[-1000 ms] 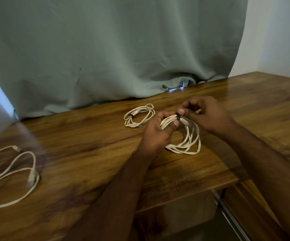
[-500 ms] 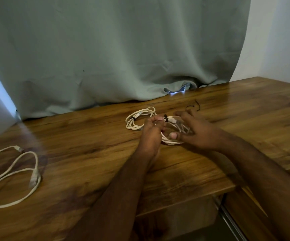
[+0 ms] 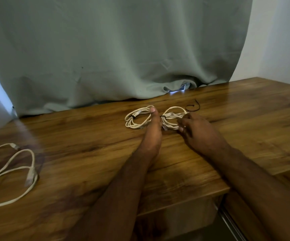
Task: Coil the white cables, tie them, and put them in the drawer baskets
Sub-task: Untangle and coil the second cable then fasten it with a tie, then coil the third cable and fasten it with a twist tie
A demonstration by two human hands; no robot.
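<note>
Resting on wooden surface (image 3: 88, 136): two coiled white cables side by side, near curtain (image 3: 106, 49). Left coil (image 3: 135, 119) tied with dark tie, lying flat. Right coil (image 3: 173, 117) between both hands. Left hand (image 3: 152, 134) stretched forward, fingers straight, lying between coils. Right hand (image 3: 200, 134) at right coil's edge, fingers loosely bent over strands; actual grip unclear. Loose black tie (image 3: 193, 107) just beyond right coil. Uncoiled white cable (image 3: 18, 167) sprawled far left, well apart.

Loose cable (image 3: 10, 171) cut by left edge; right hand (image 3: 200, 134) hides coil's (image 3: 173, 117) near side.
</note>
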